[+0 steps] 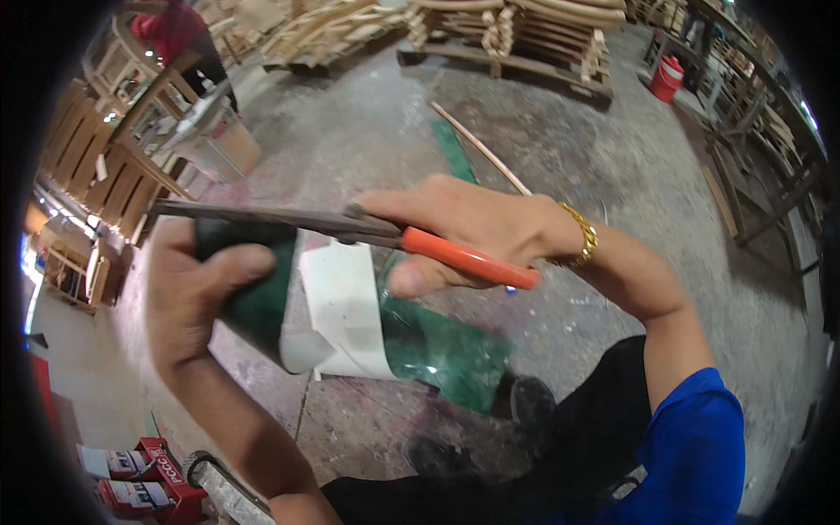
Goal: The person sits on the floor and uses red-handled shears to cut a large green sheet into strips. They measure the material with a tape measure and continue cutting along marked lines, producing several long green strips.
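My right hand point(481, 219) is closed round a pair of shears point(472, 257) with an orange handle and long dark blades. The blades point left and lie across the top edge of a dark green sheet point(262, 297), as seen from above. Pinched between thumb and fingers, that edge is held by my left hand point(197, 293), close to the blade tips. The sheet curls, shows a white face point(346, 306) in its middle, and hangs down as a green length point(451, 354) near my shoes. Whether the blades are parted I cannot make out.
A thin wooden stick point(481, 149) and a green strip point(452, 153) lie on the concrete floor ahead. Stacked wooden parts on a pallet point(516, 70) stand beyond. A grey bin point(223, 144) and a person in red point(175, 35) are far left. Red box point(171, 477) lower left; red cooler point(667, 80) far right.
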